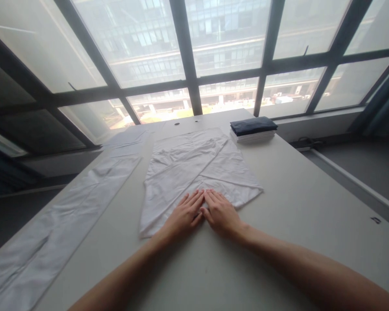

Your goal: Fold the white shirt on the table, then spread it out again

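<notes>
A white garment, perhaps a shirt [188, 162], lies spread on the table with crossed folds and wrinkles over its surface. At its near edge my left hand [185, 212] rests flat, fingers stretched out and pointing away from me. My right hand [221, 212] lies flat right beside it, its fingertips almost meeting those of the left. Both palms press on the cloth, and neither hand grips it. The part of the near hem under my hands is hidden.
Along the table's left side runs a long white cloth [68, 211]. A folded dark cloth [253, 125] tops a stack of folded white cloth [254, 137] at the back right. The white table [294, 207] ends before large windows [227, 39]. A small dark object [375, 220] sits near the right edge.
</notes>
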Tool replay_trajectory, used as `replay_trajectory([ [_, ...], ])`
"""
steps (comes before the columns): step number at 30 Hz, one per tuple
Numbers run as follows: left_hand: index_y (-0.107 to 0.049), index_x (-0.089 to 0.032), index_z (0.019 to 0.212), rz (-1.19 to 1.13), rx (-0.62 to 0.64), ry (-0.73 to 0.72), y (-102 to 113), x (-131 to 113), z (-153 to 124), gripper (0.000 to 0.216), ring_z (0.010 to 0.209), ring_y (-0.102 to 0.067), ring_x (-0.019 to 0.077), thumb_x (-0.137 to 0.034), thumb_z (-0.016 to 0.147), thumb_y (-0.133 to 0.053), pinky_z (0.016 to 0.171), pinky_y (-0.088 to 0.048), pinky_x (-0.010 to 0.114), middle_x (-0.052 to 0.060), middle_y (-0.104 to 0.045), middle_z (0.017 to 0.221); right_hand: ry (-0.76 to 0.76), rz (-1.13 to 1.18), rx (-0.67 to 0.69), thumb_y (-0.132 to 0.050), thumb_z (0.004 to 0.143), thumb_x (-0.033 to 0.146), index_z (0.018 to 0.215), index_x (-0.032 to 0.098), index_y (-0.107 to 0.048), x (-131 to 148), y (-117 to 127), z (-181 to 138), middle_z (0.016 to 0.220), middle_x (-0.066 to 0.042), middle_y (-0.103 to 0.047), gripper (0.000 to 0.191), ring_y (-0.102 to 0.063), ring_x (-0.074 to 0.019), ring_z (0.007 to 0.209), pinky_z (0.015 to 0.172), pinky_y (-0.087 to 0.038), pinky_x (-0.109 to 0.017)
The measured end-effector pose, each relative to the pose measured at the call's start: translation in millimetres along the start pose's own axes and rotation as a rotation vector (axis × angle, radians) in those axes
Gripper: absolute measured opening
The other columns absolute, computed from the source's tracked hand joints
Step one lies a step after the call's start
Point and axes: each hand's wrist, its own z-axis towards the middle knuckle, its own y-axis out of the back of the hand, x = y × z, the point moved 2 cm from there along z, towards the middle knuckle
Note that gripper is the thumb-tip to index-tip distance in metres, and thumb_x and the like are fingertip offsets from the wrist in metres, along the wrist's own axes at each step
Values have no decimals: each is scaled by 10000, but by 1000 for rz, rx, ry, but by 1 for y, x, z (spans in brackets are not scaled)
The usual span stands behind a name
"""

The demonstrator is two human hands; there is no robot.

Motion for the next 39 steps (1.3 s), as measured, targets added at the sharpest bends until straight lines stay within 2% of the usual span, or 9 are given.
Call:
replay_trajectory([
  [10, -298, -179, 1577, 57, -56, -42, -7, 10, 2, 591, 1487, -317, 243, -350, 1015, -360, 1200, -298, 464, 104, -367, 1596, 23, -19, -26, -468, 982, 357, 1461, 10, -444, -4, 2, 2, 1499, -205, -495, 592, -398, -247, 1432, 1208, -276, -386],
  [20, -308, -176, 1573, 63, -124, -81, -15, 19, 4, 612, 1461, -369, 265, -355, 989, -341, 1197, -277, 466, 122, -408, 1571, 18, -135, -74, -407, 1019, 351, 1434, -38, -432, 3, 5, 2, 1470, -230, -512, 569, -402, -276, 1415, 1198, -288, -413],
  [27, -205, -195, 1606, 75, -161, -114, -20, 24, 4, 651, 1453, -377, 288, -366, 991, -332, 1190, -291, 480, 118, -365, 1595, -1, -168, -47, -398, 1029, 361, 1454, -20, -411, 5, 8, 2, 1483, -222, -503, 571, -386, -258, 1431, 1196, -311, -428],
  [30, -128, -241, 1619, 74, -166, -110, -18, 23, 4, 659, 1449, -385, 289, -386, 1004, -314, 1178, -316, 499, 93, -345, 1607, -4, -159, -37, -407, 1028, 360, 1453, -6, -417, 5, 10, 1, 1486, -215, -502, 561, -383, -253, 1436, 1201, -306, -428],
  [33, -46, -299, 1619, 71, -157, -112, -19, 24, 3, 648, 1454, -377, 281, -410, 1022, -274, 1164, -334, 529, 48, -285, 1632, 0, -165, -42, -389, 1034, 360, 1450, -5, -418, 5, 12, 0, 1485, -206, -507, 554, -384, -260, 1437, 1207, -296, -429],
  [36, -36, -310, 1617, 57, -159, -126, -21, 26, 1, 640, 1461, -363, 289, -447, 1023, -233, 1163, -329, 550, 13, -226, 1651, 1, -168, -36, -359, 1042, 360, 1451, -15, -413, 5, 12, 0, 1491, -199, -502, 557, -383, -269, 1439, 1215, -278, -419],
  [39, -20, -311, 1616, 47, -149, -122, -22, 27, -1, 641, 1472, -338, 297, -448, 1024, -221, 1174, -308, 554, -1, -162, 1666, -15, -154, -14, -357, 1046, 384, 1485, 2, -366, 4, 11, 0, 1547, -201, -428, 582, -313, -263, 1480, 1232, -236, -417],
])
